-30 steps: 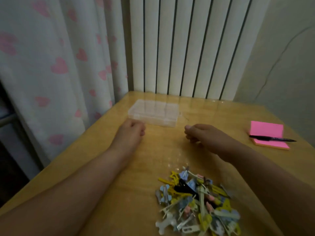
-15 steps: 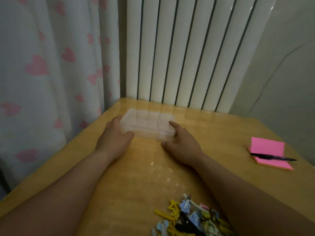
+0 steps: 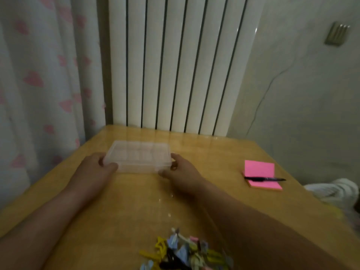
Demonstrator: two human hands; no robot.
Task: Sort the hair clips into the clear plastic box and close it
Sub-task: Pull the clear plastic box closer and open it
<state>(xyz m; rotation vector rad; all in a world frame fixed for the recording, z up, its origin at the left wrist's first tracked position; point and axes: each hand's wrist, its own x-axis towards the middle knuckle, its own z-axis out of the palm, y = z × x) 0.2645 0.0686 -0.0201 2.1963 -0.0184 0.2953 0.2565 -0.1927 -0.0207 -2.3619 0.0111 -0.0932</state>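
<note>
Box: the clear plastic box (image 3: 138, 158) sits on the table (image 3: 126, 203) at my 12 o'clock, with its lid apparently down.
Left hand: my left hand (image 3: 95, 169) clasps the box's 9 o'clock end, thumb on the near corner.
Right hand: my right hand (image 3: 182, 172) clasps the 3 o'clock end, fingers curled round the side.
Clips: the hair clips (image 3: 181, 252) lie in a mixed heap at my 6 o'clock, well apart from the box, none sorted yet.
Step in hand: I judge I should draw the box level toward the heap, then open it. Both ends need even pressure, since thin plastic may flex or slip.
Care: I should stop short of the heap so the lid can swing clear.
Other things: a pink note pad (image 3: 260, 170) with a black pen (image 3: 265, 179) lies at 2 o'clock.
Writing: I can read none. The box and pad look unmarked.
</note>
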